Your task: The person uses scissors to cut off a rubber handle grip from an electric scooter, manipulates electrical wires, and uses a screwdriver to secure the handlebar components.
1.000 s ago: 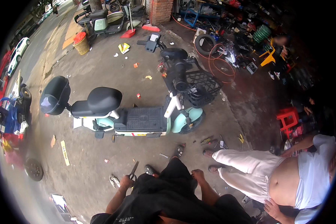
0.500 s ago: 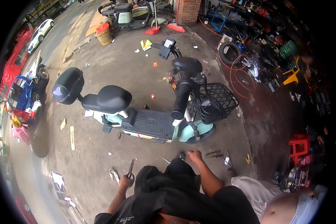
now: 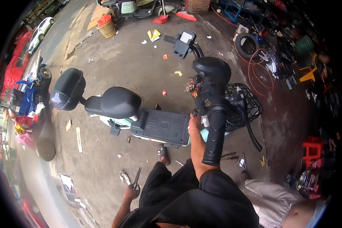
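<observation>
From my remote station I observed both bare hands. The left hand was closed around the handles of a pair of scissors, held low beside the leg with the blades pointing away from the body. A crumpled whitish item lay on the ground just left of the scissors.

The right hand was extended to the front column of the scooter, at the front end of the footboard. Its fingers were bent; I could not tell how far open they were or whether they gripped anything.

The scooter stood crosswise ahead of both hands. Its seat was beyond the left hand, and its rear box was farther left. The handlebar grip was just right of the right hand, overlapping the right arm in my view. The basket was farther right. A second person in pale trousers stood right of the right arm, near a red stool.
</observation>
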A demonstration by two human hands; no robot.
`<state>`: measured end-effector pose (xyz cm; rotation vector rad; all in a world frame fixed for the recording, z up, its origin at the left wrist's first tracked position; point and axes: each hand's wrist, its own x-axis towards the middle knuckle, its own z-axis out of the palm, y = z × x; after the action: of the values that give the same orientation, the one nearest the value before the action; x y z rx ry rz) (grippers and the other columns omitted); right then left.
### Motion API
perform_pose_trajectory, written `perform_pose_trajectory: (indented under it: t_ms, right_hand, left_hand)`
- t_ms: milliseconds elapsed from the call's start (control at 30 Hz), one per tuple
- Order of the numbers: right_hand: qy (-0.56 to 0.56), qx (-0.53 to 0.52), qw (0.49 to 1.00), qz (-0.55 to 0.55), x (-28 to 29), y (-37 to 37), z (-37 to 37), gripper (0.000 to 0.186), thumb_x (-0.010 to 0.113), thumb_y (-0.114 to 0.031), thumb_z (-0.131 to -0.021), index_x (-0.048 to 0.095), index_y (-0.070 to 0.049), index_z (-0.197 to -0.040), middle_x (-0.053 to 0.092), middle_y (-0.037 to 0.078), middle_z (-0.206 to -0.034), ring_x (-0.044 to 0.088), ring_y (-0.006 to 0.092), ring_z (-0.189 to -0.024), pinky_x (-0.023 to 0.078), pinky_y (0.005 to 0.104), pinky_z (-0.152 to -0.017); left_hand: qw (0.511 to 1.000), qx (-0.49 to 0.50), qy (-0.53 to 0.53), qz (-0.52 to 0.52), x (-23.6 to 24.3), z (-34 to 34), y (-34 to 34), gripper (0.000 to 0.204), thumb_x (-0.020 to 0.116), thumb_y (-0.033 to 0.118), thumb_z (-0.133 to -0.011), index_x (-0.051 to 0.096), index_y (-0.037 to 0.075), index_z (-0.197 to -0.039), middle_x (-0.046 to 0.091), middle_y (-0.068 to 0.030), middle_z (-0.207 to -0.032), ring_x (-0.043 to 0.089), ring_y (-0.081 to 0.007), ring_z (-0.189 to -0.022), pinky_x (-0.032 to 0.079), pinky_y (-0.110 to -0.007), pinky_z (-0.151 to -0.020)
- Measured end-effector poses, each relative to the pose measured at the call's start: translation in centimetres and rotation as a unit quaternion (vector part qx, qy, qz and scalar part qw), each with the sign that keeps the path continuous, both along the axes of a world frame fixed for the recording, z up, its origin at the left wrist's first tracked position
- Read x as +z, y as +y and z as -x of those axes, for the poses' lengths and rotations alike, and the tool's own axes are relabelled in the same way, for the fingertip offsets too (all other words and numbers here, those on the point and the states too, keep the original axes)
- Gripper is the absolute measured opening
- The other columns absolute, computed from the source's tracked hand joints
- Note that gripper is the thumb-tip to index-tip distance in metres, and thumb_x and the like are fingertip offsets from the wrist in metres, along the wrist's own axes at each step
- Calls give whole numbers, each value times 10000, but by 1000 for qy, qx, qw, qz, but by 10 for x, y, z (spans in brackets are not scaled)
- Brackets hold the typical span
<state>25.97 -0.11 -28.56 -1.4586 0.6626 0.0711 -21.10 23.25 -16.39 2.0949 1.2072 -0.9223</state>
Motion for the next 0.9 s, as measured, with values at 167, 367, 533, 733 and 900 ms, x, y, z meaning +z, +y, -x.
perform_pose_trajectory:
  t_ms: [167,367,533,733,900]
  right_hand:
    - [56,-79,995,-6,13,29,-1,329,636,-269,-827,612,-114,-1116,601,20,-1091,563,187,-950,449,339,-795]
    - [-6,57,988,145,25,20,19,298,544,-304,-903,644,-44,-1008,627,123,-1028,579,232,-926,437,336,-832]
    - [-91,152,957,231,78,13,91,363,496,-339,-936,623,0,-965,632,133,-888,572,258,-866,429,353,-811]
    - [-104,118,987,34,200,13,153,341,469,-336,-974,602,-23,-976,561,24,-687,545,120,-702,429,277,-715]
    - [-87,94,992,-5,231,-3,167,285,497,-281,-966,618,-27,-1012,464,-14,-593,463,69,-568,385,227,-559]
  left_hand:
    - [999,19,14,-27,-11,16,53,454,644,293,-692,608,-28,-1012,647,-242,-996,617,-378,-987,496,-433,-828]
    - [998,-24,-43,-50,-19,-5,93,382,728,208,-650,608,-44,-910,654,-226,-856,653,-359,-832,502,-426,-678]
    - [997,-48,-53,-2,-3,-73,93,416,640,234,-695,589,3,-1037,647,-237,-960,622,-390,-941,495,-442,-791]
    - [948,-115,-275,113,0,-163,93,377,771,179,-686,549,-18,-918,546,-40,-708,516,-131,-685,436,-320,-581]
    - [869,-77,-356,335,95,-269,37,312,756,149,-706,560,-8,-890,562,-18,-746,504,-150,-691,423,-310,-638]
